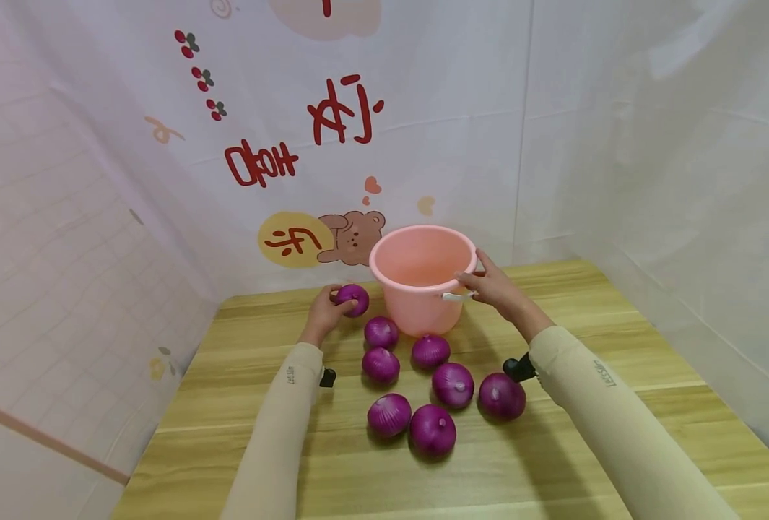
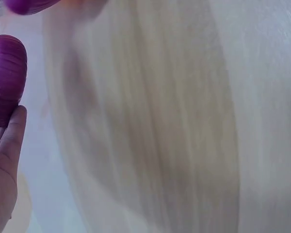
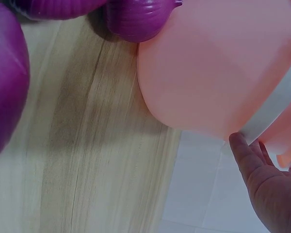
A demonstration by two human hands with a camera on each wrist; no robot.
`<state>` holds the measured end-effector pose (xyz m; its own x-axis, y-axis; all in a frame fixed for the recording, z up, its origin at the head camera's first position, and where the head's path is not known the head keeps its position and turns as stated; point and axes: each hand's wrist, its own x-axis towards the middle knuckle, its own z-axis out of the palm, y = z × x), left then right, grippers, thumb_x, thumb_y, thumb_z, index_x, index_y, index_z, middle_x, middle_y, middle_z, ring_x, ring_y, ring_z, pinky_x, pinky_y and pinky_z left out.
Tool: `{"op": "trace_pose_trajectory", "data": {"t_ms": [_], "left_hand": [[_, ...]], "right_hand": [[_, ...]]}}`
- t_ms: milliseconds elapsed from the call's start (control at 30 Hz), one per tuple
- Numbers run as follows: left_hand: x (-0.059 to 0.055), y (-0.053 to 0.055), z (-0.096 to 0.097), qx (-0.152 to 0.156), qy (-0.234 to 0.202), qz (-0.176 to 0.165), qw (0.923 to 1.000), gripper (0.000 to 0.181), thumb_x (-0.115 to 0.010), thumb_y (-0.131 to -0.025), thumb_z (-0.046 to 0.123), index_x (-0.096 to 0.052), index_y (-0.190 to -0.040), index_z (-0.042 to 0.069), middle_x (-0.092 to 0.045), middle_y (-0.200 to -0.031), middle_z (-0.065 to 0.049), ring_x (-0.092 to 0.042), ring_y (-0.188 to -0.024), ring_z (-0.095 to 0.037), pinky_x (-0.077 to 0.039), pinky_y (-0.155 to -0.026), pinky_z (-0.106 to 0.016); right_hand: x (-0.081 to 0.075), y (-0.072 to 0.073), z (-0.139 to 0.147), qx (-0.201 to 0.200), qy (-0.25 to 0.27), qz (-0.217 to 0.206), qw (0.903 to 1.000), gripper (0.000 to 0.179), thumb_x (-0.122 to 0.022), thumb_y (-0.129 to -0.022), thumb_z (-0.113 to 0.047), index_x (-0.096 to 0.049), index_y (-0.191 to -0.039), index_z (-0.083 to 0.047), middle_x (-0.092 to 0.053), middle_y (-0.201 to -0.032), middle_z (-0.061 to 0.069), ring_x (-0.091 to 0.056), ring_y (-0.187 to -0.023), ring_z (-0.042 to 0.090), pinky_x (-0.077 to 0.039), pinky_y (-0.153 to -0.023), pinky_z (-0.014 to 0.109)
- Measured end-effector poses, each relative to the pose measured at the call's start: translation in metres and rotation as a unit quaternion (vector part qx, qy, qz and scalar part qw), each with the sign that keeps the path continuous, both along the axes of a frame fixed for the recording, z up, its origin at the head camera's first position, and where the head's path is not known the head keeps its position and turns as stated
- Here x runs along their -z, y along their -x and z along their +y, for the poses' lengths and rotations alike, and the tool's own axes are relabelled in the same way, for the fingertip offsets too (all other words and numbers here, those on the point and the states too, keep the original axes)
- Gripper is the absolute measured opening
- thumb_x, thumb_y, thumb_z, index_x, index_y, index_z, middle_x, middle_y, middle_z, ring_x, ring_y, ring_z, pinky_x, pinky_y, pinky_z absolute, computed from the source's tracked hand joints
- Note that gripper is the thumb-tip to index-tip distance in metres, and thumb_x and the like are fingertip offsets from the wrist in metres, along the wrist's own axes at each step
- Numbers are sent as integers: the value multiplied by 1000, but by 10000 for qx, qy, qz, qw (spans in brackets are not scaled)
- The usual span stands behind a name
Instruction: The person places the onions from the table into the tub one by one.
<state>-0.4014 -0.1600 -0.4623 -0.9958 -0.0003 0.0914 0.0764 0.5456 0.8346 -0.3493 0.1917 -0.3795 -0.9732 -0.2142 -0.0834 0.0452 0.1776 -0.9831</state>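
Note:
My left hand (image 1: 323, 313) pinches a purple onion (image 1: 354, 300) beside the bucket's left side. In the left wrist view the fingertips (image 2: 18, 119) meet the lower end of that onion (image 2: 7, 80). A pink bucket (image 1: 416, 310) stands upright near the back of the table, and its visible inside holds nothing. With the thumb on the near side, my right hand (image 1: 497, 289) grips the bucket's right rim. The white handle (image 1: 457, 296) hangs down at that spot; in the right wrist view the thumb lies at the handle (image 3: 276, 104).
Several more purple onions lie in front of the bucket, among them one close to its base (image 1: 380, 332), one nearest me (image 1: 432, 431) and one below my right wrist (image 1: 502, 396). The wooden table (image 1: 241, 426) ends at a printed white curtain (image 1: 455, 159).

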Motion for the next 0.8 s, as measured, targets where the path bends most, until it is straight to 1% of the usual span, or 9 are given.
{"op": "trace_pose_trajectory", "data": {"t_ms": [167,300,400,567,667,800], "left_hand": [[-19,-6,-9,64,-180,70,9998,60,-69,-81,31,-42,-129,8,-52,-110,-16,-51,-99,-28,-46,-78,-39],[-36,-12,-13,37,-194,200,9996,60,-68,-81,32,-42,-130,9,-52,-111,-16,-50,-100,-27,-46,-77,-39],[-47,-12,-13,17,-233,311,9992,59,-69,-80,33,-43,-129,10,-53,-110,-15,-50,-99,-27,-46,-77,-40],[-65,-14,-12,42,-344,400,9986,60,-69,-80,35,-44,-128,11,-52,-111,-13,-50,-102,-26,-46,-77,-41],[-77,-16,-12,19,-374,451,9983,61,-69,-79,36,-44,-130,12,-51,-114,-13,-49,-104,-27,-46,-79,-41],[-92,-17,-9,18,-475,503,9976,64,-69,-79,38,-43,-131,14,-50,-118,-11,-48,-106,-25,-45,-82,-42]], "right_hand": [[0,0,-1,41,-24,28,10000,85,-55,-91,-29,10,-145,-21,-34,-136,23,-39,-121,34,-31,-98,50],[0,-2,-1,67,15,9,10000,85,-56,-90,-29,8,-146,-23,-37,-134,21,-40,-121,34,-31,-98,51],[1,-2,0,44,51,10,10000,86,-56,-90,-29,10,-145,-23,-38,-133,21,-39,-121,35,-31,-98,52],[0,-3,1,40,53,21,10000,85,-55,-91,-28,10,-145,-23,-35,-135,23,-38,-122,36,-30,-98,52],[0,-3,1,21,37,31,10000,85,-55,-91,-29,10,-145,-22,-33,-137,23,-37,-122,36,-28,-99,53],[0,-3,1,26,13,20,10000,86,-56,-90,-30,10,-145,-22,-34,-136,23,-38,-122,35,-29,-99,52]]}}
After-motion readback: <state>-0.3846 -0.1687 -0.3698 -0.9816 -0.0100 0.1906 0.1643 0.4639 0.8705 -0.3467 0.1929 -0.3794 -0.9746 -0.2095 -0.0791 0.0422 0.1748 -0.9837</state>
